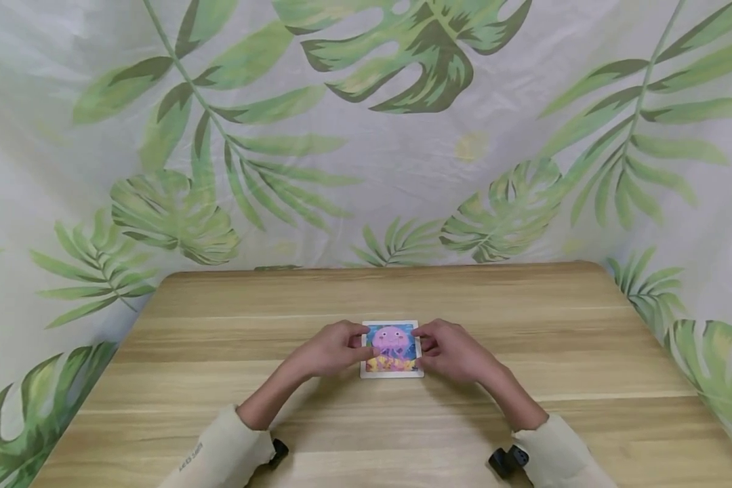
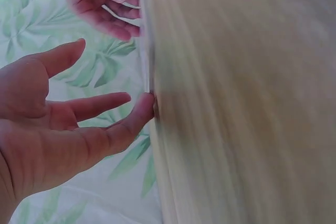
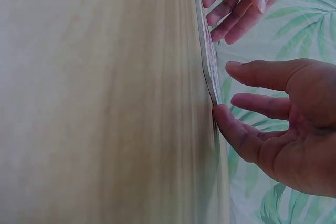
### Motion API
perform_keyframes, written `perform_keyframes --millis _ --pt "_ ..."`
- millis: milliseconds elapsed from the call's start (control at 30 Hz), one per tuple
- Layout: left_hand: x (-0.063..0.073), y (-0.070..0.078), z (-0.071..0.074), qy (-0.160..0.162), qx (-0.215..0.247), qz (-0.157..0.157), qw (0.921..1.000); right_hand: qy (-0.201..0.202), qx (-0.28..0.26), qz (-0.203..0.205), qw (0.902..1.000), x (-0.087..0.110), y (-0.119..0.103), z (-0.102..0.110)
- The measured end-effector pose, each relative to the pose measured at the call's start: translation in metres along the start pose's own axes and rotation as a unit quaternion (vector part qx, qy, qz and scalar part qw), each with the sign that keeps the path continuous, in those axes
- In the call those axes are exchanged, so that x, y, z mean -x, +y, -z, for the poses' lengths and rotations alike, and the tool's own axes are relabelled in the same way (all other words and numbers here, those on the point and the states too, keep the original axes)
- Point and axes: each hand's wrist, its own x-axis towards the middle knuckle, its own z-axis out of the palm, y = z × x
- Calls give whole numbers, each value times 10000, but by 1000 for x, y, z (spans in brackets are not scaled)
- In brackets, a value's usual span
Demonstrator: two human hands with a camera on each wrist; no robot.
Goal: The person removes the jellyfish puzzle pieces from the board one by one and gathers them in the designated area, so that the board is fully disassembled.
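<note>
Small square jellyfish puzzle [image 1: 392, 348] flat on counter [image 1: 524, 325], flanked by left hand [image 1: 329, 351] and right hand [image 1: 454, 351], fingers [image 2: 137, 116] uncurled, tips steadying opposite edges, nothing gripped.

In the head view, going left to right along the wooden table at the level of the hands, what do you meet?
Cream left sleeve → left hand → square jellyfish picture card with white border → right hand → cream right sleeve, all over the light wooden table.
</note>
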Motion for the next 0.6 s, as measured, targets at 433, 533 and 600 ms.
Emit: perform_keyframes --millis 433,533,600 --pt "2 -5 3 -149 252 207 9994 -16 38 63 10000 -2 2 2" --pt "4 -6 5 -239 139 23 9996 47 89 50 9999 -2 2 4" --pt "7 -6 8 -275 -72 -102 9995 98 138 76 9998 -3 2 5"
